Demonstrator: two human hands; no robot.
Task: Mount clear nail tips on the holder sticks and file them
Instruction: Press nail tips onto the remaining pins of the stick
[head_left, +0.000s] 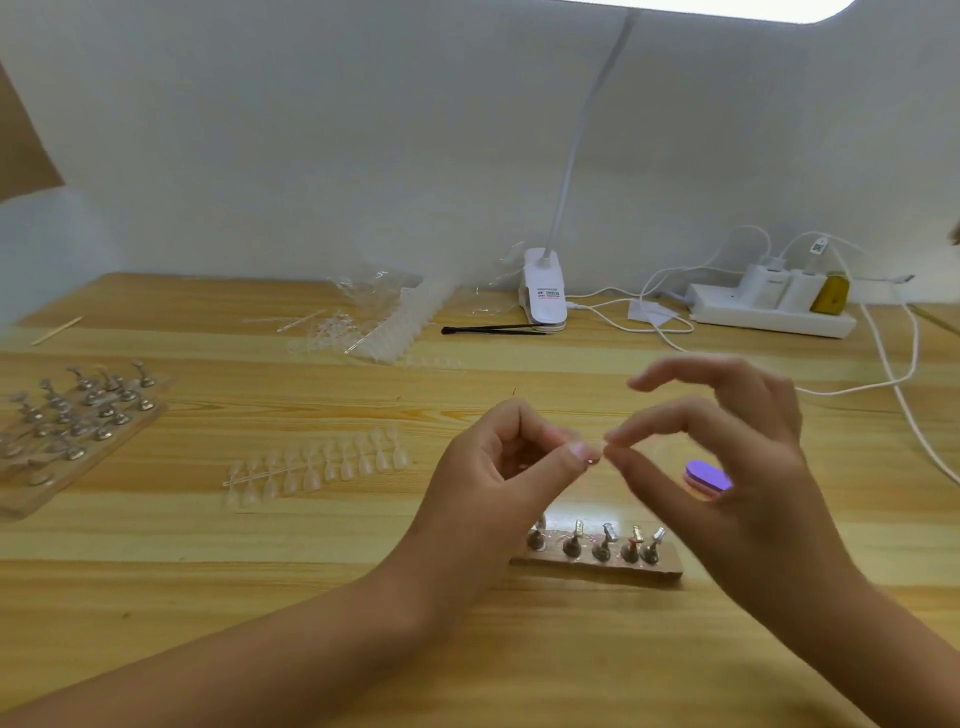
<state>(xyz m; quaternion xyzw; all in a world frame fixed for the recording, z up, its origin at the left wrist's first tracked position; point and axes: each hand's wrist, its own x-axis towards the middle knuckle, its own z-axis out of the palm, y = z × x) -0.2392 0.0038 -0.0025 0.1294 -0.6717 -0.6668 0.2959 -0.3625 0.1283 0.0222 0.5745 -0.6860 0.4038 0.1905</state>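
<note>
My left hand (511, 470) and my right hand (727, 447) meet above the table, thumb and forefinger of each pinching one small clear nail tip (598, 451) between them. Below them stands a wooden base (597, 569) with several metal holder sticks (602, 540) upright in it. A purple and pink nail file block (707, 479) lies on the table behind my right hand, partly hidden. A strip of clear nail tips (317, 465) lies to the left of my hands.
Wooden boards with several more holder sticks (78, 410) sit at the left. Loose tip strips and plastic bags (363, 332) lie farther back. A white clip lamp (543, 291), black tweezers (493, 329), a power strip (769, 309) with cables, and a wooden stick (56, 331) line the back.
</note>
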